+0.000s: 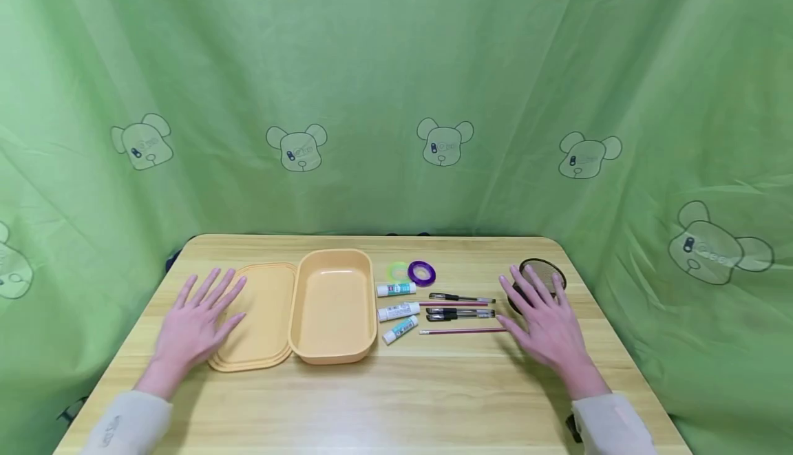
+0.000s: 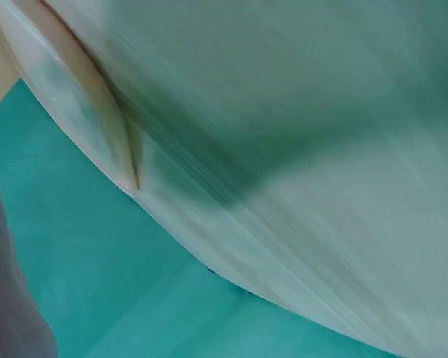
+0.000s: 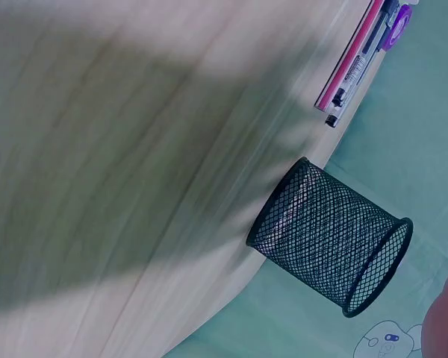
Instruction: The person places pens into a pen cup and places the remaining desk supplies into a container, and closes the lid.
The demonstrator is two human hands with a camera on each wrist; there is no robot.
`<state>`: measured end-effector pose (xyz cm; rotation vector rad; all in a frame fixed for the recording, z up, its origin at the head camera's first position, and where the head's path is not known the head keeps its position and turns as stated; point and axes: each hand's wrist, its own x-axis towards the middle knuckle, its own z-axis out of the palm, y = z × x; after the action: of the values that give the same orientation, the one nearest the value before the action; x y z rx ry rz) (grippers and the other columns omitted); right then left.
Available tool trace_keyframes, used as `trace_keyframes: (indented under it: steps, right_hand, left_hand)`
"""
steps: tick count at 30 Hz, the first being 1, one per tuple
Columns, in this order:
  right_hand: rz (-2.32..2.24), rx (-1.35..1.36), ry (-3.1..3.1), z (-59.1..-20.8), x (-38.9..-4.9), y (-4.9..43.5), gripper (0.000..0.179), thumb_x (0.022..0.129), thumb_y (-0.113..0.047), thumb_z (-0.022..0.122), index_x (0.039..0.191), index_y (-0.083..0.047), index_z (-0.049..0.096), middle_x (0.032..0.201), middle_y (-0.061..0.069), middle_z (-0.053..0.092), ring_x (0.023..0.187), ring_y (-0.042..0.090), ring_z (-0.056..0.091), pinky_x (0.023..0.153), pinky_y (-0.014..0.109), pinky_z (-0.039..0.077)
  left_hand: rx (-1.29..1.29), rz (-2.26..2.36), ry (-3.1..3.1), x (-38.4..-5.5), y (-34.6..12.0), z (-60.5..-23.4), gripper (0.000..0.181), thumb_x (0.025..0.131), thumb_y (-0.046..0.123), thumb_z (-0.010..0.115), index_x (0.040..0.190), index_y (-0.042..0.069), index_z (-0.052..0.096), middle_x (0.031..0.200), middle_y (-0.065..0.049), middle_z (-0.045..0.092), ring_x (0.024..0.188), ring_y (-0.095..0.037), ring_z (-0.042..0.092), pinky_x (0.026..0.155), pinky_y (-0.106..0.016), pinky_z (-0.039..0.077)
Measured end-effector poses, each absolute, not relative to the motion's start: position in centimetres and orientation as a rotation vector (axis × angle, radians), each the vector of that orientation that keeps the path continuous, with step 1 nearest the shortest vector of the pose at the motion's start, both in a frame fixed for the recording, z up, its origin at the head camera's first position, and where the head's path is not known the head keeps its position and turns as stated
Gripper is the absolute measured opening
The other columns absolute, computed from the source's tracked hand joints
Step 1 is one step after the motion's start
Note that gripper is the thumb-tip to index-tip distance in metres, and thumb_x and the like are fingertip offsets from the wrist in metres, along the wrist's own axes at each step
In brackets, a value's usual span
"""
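Observation:
My left hand [image 1: 195,324] is held with fingers spread, its fingertips by the left edge of a flat peach lid [image 1: 260,317]. Right beside the lid stands a peach plastic box [image 1: 331,358], its inside bare. On the right, my other hand [image 1: 545,324] has its fingers spread too and holds nothing. It partly covers a black mesh pen cup [image 1: 545,269] in the head view; the right wrist view shows the cup [image 3: 328,235] whole. Just left of that hand lie a red pencil [image 1: 461,331] and black-capped pens [image 1: 461,314].
Three glue sticks [image 1: 399,312] lie along the box's right side. Behind them are a purple tape roll [image 1: 431,276] and a yellow-green one [image 1: 392,272]. Another pen [image 1: 455,297] and pencil [image 1: 458,304] lie nearby. A green curtain [image 1: 372,193] surrounds the wooden table [image 1: 347,407].

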<state>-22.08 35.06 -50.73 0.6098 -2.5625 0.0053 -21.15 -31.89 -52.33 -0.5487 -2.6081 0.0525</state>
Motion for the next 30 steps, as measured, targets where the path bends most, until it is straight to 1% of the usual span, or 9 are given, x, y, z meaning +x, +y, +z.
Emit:
trace_keyframes:
  steps: [5, 9, 11, 13, 16, 20, 23, 26, 30]
  right_hand:
    - [0.005, 0.569, -2.593, -50.4, -22.1, 35.3, 0.074, 0.102, -0.065, 0.043, 0.161, -0.021, 0.037, 0.175, -0.001, 0.016, 0.158, 0.034, 0.020, 0.129, 0.063, 0.007]
    - [0.054, 0.505, -2.617, -49.9, -22.2, 35.8, 0.075, 0.101, -0.061, 0.050, 0.163, -0.022, 0.033, 0.174, 0.003, 0.019, 0.159, 0.034, 0.018, 0.132, 0.056, -0.001]
    - [0.100, 0.467, -2.624, -49.6, -22.3, 36.1, 0.076, 0.101, -0.059, 0.052, 0.164, -0.022, 0.031, 0.172, 0.007, 0.025, 0.159, 0.035, 0.018, 0.132, 0.055, -0.001]
    - [0.161, 0.426, -2.636, -49.5, -22.5, 36.4, 0.078, 0.100, -0.056, 0.056, 0.165, -0.023, 0.028, 0.172, 0.009, 0.025, 0.160, 0.034, 0.016, 0.132, 0.055, 0.001]
    - [0.262, 0.364, -2.665, -49.4, -22.9, 36.8, 0.081, 0.100, -0.053, 0.058, 0.166, -0.023, 0.022, 0.174, 0.009, 0.019, 0.161, 0.033, 0.011, 0.132, 0.054, 0.000]
    - [0.416, 0.277, -2.698, -49.7, -23.5, 37.5, 0.087, 0.101, -0.053, 0.059, 0.168, -0.021, 0.015, 0.175, 0.010, 0.011, 0.161, 0.035, 0.008, 0.133, 0.048, -0.005]
    - [0.566, 0.213, -2.685, -49.9, -24.1, 37.9, 0.091, 0.099, -0.051, 0.063, 0.167, -0.017, 0.014, 0.174, 0.013, 0.012, 0.159, 0.041, 0.012, 0.131, 0.059, 0.004]
    - [0.733, 0.149, -2.670, -50.0, -24.5, 38.3, 0.097, 0.097, -0.049, 0.069, 0.168, -0.017, 0.010, 0.175, 0.015, 0.009, 0.157, 0.047, 0.011, 0.121, 0.076, 0.014]
    - [0.914, 0.077, -2.660, -50.3, -24.9, 38.7, 0.106, 0.094, -0.046, 0.074, 0.168, -0.024, 0.001, 0.174, 0.017, 0.005, 0.157, 0.050, 0.009, 0.114, 0.082, 0.016]
  left_hand:
    - [-0.545, 0.034, -2.611, -21.8, -30.2, -52.2, 0.067, 0.102, 0.050, 0.052, 0.162, 0.023, 0.036, 0.170, -0.003, 0.030, 0.155, -0.033, 0.030, 0.133, -0.048, 0.001]
    - [-0.539, -0.037, -2.604, -22.3, -27.9, -51.7, 0.067, 0.103, 0.049, 0.052, 0.162, 0.025, 0.035, 0.169, -0.005, 0.034, 0.154, -0.034, 0.031, 0.133, -0.046, 0.001]
    - [-0.539, -0.096, -2.601, -22.5, -26.5, -51.4, 0.066, 0.103, 0.048, 0.052, 0.162, 0.025, 0.035, 0.167, -0.006, 0.038, 0.153, -0.035, 0.034, 0.133, -0.047, 0.005]
    - [-0.545, -0.173, -2.598, -22.7, -24.8, -51.0, 0.066, 0.103, 0.047, 0.054, 0.162, 0.024, 0.036, 0.165, -0.008, 0.040, 0.152, -0.035, 0.035, 0.131, -0.051, 0.012]
    - [-0.567, -0.298, -2.596, -22.9, -22.0, -50.4, 0.066, 0.103, 0.043, 0.055, 0.162, 0.022, 0.036, 0.164, -0.010, 0.042, 0.150, -0.036, 0.038, 0.127, -0.056, 0.023]
    - [-0.607, -0.527, -2.602, -22.9, -18.0, -49.4, 0.065, 0.104, 0.041, 0.057, 0.162, 0.020, 0.036, 0.162, -0.009, 0.044, 0.146, -0.038, 0.044, 0.122, -0.061, 0.032]
    - [-0.636, -0.689, -2.606, -22.9, -14.9, -48.7, 0.064, 0.105, 0.040, 0.057, 0.162, 0.021, 0.036, 0.161, -0.007, 0.047, 0.143, -0.037, 0.048, 0.119, -0.062, 0.036]
    - [-0.680, -0.796, -2.616, -22.8, -11.6, -48.2, 0.062, 0.106, 0.040, 0.056, 0.162, 0.022, 0.035, 0.160, -0.006, 0.048, 0.143, -0.034, 0.048, 0.120, -0.059, 0.038]
    - [-0.751, -0.937, -2.655, -22.3, -7.4, -48.0, 0.061, 0.107, 0.042, 0.053, 0.162, 0.024, 0.035, 0.160, -0.006, 0.047, 0.145, -0.031, 0.047, 0.121, -0.055, 0.038]
